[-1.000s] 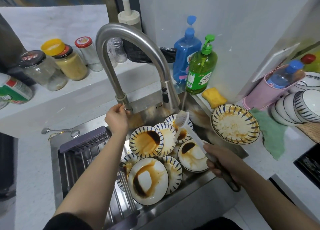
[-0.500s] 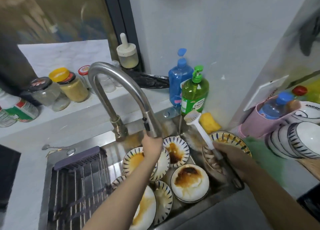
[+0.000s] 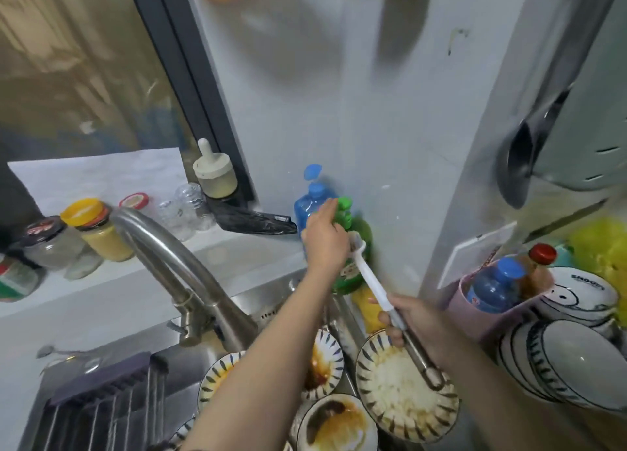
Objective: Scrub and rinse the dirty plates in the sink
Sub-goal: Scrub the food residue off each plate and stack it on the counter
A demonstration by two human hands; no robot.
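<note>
Several dirty plates with striped rims and brown stains lie in the sink (image 3: 264, 301), among them one (image 3: 320, 362) below my left forearm and one (image 3: 339, 423) at the bottom edge. Another dirty plate (image 3: 390, 396) lies at the sink's right side. My left hand (image 3: 324, 238) reaches to the green soap bottle (image 3: 361, 233), its fingers on the pump head (image 3: 344, 208). My right hand (image 3: 419, 321) grips the handle of a white dish brush (image 3: 373, 281). The brush head sits right beside the bottle, under the pump.
The curved steel faucet (image 3: 190, 281) arches over the sink's left half, above a dark drying rack (image 3: 101, 413). A blue bottle (image 3: 310, 206) and yellow sponge (image 3: 368, 306) flank the soap. Jars (image 3: 98, 233) line the ledge. Stacked clean bowls (image 3: 570, 362) and a pink holder (image 3: 475, 318) stand on the right.
My left hand left the faucet head and rose to the soap pump. My right hand lifted the brush up to the bottle. The view tilted upward.
</note>
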